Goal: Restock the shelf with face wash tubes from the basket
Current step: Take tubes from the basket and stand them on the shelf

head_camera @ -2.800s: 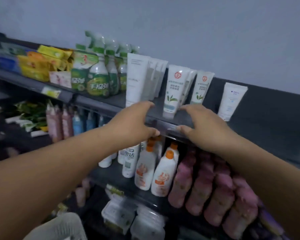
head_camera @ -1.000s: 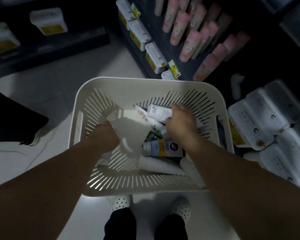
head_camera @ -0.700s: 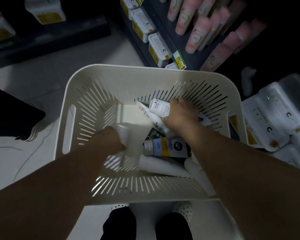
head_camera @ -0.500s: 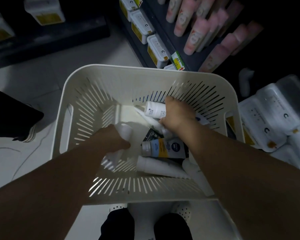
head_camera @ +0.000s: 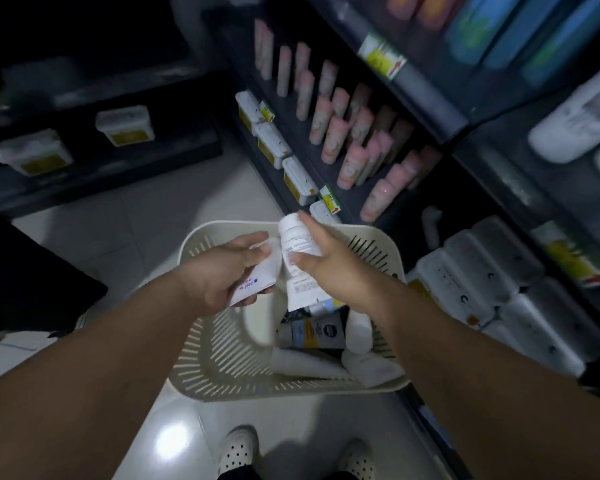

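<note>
A cream slotted basket [head_camera: 222, 362] stands on the floor in front of my feet. My left hand [head_camera: 219, 271] holds a white face wash tube [head_camera: 257, 282] with blue print, above the basket's far half. My right hand [head_camera: 329, 261] grips a second white tube [head_camera: 297, 244] with small printed text, cap end up. The two tubes almost touch between my hands. Several more tubes [head_camera: 312, 336] lie in the basket's right half, among them a dark one with a blue and yellow label.
A dark shelf unit [head_camera: 426, 109] runs along the right, with pink bottles [head_camera: 343, 133], white lidded boxes [head_camera: 274, 143] and white packs [head_camera: 499, 282] low down. Another dark shelf [head_camera: 101, 157] with boxes stands at the left. The tiled floor [head_camera: 153, 216] lies between them.
Both hands have lifted out of the basket, each with a white tube. The camera has tilted up, so more of the shelves shows.
</note>
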`<state>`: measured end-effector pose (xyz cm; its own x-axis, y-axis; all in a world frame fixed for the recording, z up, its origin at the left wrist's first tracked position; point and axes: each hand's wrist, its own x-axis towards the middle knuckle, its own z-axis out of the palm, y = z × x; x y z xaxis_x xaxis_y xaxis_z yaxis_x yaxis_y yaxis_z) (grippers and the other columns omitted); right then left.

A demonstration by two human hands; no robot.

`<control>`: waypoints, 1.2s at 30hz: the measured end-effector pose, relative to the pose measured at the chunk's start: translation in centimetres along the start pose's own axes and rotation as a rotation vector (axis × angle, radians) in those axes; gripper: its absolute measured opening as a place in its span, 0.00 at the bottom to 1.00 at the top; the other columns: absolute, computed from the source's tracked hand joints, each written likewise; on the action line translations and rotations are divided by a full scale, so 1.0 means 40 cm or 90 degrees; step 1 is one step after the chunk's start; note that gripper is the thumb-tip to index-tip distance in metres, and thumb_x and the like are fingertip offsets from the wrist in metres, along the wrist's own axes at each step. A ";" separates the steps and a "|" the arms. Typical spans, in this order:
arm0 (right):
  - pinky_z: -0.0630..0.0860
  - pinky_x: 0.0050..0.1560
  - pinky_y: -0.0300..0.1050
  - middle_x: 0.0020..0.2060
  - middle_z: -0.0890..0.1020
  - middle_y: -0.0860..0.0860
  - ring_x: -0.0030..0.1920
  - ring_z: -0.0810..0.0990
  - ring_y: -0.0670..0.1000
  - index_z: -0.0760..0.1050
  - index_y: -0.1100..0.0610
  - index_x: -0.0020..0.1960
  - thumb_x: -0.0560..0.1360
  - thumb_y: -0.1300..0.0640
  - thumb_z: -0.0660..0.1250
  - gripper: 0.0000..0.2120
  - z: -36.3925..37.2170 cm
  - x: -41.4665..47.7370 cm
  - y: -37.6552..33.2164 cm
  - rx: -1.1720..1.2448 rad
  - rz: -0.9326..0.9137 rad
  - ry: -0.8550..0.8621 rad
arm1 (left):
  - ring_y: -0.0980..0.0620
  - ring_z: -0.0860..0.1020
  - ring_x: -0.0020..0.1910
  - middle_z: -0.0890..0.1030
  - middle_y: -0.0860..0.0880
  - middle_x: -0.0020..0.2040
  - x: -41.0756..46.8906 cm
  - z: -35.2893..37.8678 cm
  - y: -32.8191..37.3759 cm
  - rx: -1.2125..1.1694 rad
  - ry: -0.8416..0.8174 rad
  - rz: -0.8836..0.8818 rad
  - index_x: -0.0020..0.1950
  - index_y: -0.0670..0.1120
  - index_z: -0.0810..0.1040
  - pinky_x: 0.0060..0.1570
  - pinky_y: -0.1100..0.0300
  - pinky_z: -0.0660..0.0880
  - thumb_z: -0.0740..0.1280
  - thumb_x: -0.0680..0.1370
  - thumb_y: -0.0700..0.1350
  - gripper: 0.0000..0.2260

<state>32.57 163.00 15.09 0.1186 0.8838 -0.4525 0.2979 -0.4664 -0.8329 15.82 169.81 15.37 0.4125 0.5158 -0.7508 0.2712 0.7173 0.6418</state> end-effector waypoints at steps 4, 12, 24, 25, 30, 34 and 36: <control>0.75 0.63 0.55 0.64 0.77 0.50 0.60 0.79 0.55 0.70 0.36 0.67 0.80 0.59 0.62 0.22 -0.059 -0.090 -0.113 0.175 0.039 -0.012 | 0.43 0.82 0.46 0.83 0.43 0.52 -0.132 0.016 0.107 -0.089 -0.020 0.032 0.61 0.50 0.79 0.27 0.62 0.78 0.59 0.81 0.40 0.13; 0.78 0.53 0.58 0.54 0.79 0.58 0.51 0.80 0.65 0.72 0.53 0.64 0.79 0.66 0.48 0.21 -0.192 -0.273 -0.386 0.496 0.117 0.023 | 0.38 0.83 0.45 0.84 0.38 0.50 -0.372 0.061 0.343 -0.089 -0.152 0.069 0.63 0.41 0.75 0.36 0.54 0.83 0.50 0.75 0.33 0.22; 0.82 0.48 0.45 0.54 0.83 0.61 0.53 0.84 0.55 0.73 0.61 0.64 0.78 0.67 0.62 0.15 -0.311 -0.528 -0.583 0.323 -0.054 0.034 | 0.36 0.80 0.54 0.79 0.33 0.59 -0.668 0.179 0.570 -0.079 -0.351 0.179 0.60 0.33 0.75 0.54 0.47 0.77 0.51 0.66 0.35 0.25; 0.82 0.47 0.44 0.51 0.84 0.60 0.50 0.85 0.54 0.75 0.60 0.61 0.78 0.62 0.64 0.11 -0.316 -0.543 -0.597 0.307 -0.056 0.067 | 0.37 0.81 0.54 0.78 0.33 0.59 -0.682 0.193 0.582 -0.069 -0.369 0.190 0.61 0.33 0.74 0.54 0.50 0.77 0.50 0.66 0.33 0.26; 0.79 0.32 0.39 0.34 0.82 0.54 0.32 0.82 0.50 0.75 0.57 0.57 0.78 0.49 0.65 0.13 -0.366 -0.614 -0.643 0.209 -0.067 0.213 | 0.47 0.84 0.45 0.83 0.40 0.53 -0.730 0.295 0.610 0.151 -0.306 0.316 0.61 0.38 0.77 0.45 0.61 0.81 0.57 0.77 0.28 0.16; 0.69 0.30 0.38 0.31 0.73 0.48 0.27 0.71 0.45 0.76 0.53 0.49 0.77 0.44 0.65 0.12 -0.426 -0.688 -0.647 0.145 -0.082 0.315 | 0.54 0.79 0.28 0.83 0.43 0.47 -0.761 0.364 0.634 0.262 -0.238 0.394 0.59 0.42 0.78 0.24 0.65 0.75 0.63 0.79 0.38 0.10; 0.72 0.35 0.39 0.37 0.77 0.48 0.33 0.73 0.45 0.78 0.51 0.54 0.77 0.43 0.65 0.13 -0.453 -0.736 -0.647 0.137 -0.093 0.331 | 0.55 0.75 0.25 0.82 0.44 0.49 -0.775 0.394 0.647 0.328 -0.223 0.435 0.58 0.46 0.79 0.25 0.64 0.69 0.64 0.79 0.44 0.09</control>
<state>38.51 149.70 55.75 0.5566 0.8156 -0.1578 0.1529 -0.2873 -0.9456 23.77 165.00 57.71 0.8423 0.5186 -0.1470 0.1901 -0.0307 0.9813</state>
